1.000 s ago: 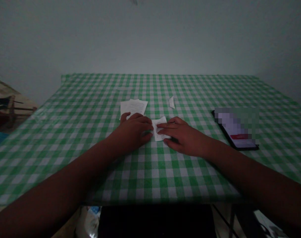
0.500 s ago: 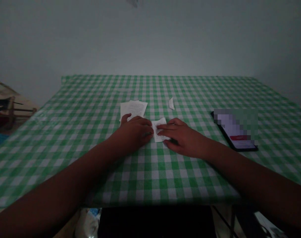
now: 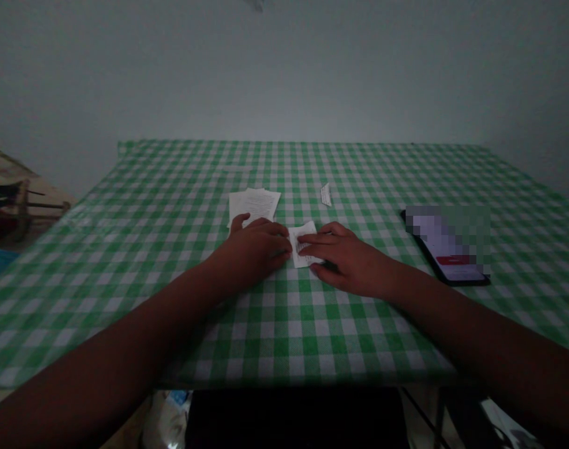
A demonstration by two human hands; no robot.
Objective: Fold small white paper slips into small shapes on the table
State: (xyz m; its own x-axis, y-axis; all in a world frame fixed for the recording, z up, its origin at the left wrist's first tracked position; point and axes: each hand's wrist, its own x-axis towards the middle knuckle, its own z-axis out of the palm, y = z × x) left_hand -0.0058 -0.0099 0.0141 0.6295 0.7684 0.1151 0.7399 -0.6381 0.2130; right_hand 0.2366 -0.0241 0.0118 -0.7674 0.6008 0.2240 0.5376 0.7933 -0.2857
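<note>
A small printed paper slip [image 3: 302, 234] lies flat on the green-and-white checked tablecloth [image 3: 172, 206] near the table's middle. My left hand [image 3: 251, 249] rests palm down at the slip's left edge, its fingertips touching the paper. From the right, my right hand [image 3: 345, 255] presses the slip with its outstretched fingers. Both hands partly cover the slip. Neither hand lifts it off the table.
A stack of printed paper sheets [image 3: 255, 202] lies just behind my left hand. A tiny paper scrap [image 3: 325, 194] sits farther back. A phone [image 3: 446, 246] with a lit screen lies at the right. Wooden furniture [image 3: 13, 209] stands off the table's left side.
My right fingers shifted slightly along the slip; my left hand stayed pressed at its edge. The view moved a little.
</note>
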